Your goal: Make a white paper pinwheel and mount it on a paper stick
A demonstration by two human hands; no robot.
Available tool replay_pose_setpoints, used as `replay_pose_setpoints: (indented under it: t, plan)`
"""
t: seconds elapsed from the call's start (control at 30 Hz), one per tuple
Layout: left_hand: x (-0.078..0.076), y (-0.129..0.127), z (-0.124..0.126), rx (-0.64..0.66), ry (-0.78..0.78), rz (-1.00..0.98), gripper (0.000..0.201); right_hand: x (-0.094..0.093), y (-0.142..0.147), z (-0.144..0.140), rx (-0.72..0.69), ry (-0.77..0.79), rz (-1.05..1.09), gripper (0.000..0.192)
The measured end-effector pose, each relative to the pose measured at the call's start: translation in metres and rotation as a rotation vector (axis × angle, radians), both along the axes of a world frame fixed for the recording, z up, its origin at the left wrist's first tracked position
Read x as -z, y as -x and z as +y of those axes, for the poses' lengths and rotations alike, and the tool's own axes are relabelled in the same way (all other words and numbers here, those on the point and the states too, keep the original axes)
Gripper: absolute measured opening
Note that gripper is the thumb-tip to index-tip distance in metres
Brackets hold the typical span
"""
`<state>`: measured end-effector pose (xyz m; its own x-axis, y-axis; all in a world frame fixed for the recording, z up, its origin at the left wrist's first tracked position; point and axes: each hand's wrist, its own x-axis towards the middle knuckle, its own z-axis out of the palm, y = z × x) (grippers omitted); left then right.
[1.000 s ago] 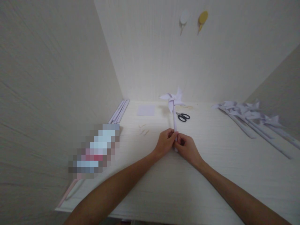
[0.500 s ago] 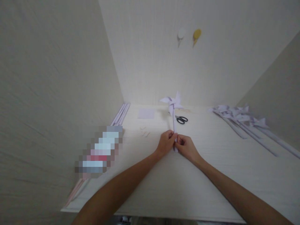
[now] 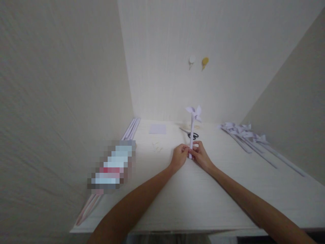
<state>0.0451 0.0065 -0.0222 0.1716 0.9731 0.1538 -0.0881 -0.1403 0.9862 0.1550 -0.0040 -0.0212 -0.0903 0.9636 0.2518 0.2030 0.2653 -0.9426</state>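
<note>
Between my two hands a pale lilac paper pinwheel (image 3: 192, 132) stands nearly upright, its blades at the top of a rolled paper stick. My left hand (image 3: 180, 156) pinches the stick's lower end from the left. On the other side, my right hand (image 3: 201, 157) grips the same end with thumb and fingers. Behind the stick lie scissors (image 3: 193, 136) with black handles, partly covered by it. A lilac paper square (image 3: 157, 129) is flat on the table, farther back and left of my hands. Several thin, light-coloured slips (image 3: 157, 147) lie in front of the square.
Several finished-looking pinwheels (image 3: 250, 137) are piled at the right by the wall. Rolled paper sticks (image 3: 131, 128) lie along the left wall, partly behind a pixelated, blurred object (image 3: 113, 167). A white hook (image 3: 192, 60) and a yellow hook (image 3: 205, 62) are on the back wall.
The pinwheel's blades have turned away and now show narrower, with the stick in front of them. My right hand's fingers have shifted on the stick. The view has tilted upward slightly.
</note>
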Motion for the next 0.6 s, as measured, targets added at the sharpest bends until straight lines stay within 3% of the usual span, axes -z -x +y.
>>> replay_pose_setpoints:
  t: [0.1, 0.2, 0.43, 0.6]
  plan:
    - [0.000, 0.000, 0.000, 0.024, 0.038, -0.034, 0.012, -0.006, -0.005, 0.004, 0.022, -0.048, -0.162, 0.025]
    - [-0.001, 0.001, 0.000, 0.042, 0.078, -0.058, 0.009, -0.024, -0.017, 0.008, 0.084, -0.100, -0.321, 0.018]
    - [-0.007, 0.003, -0.003, 0.057, 0.105, -0.062, 0.009, -0.073, -0.072, 0.006, 0.378, -0.189, -0.746, 0.013]
    - [-0.008, 0.004, -0.004, 0.054, 0.102, -0.048, 0.011, -0.072, -0.122, -0.004, 0.513, -0.115, -0.999, 0.016]
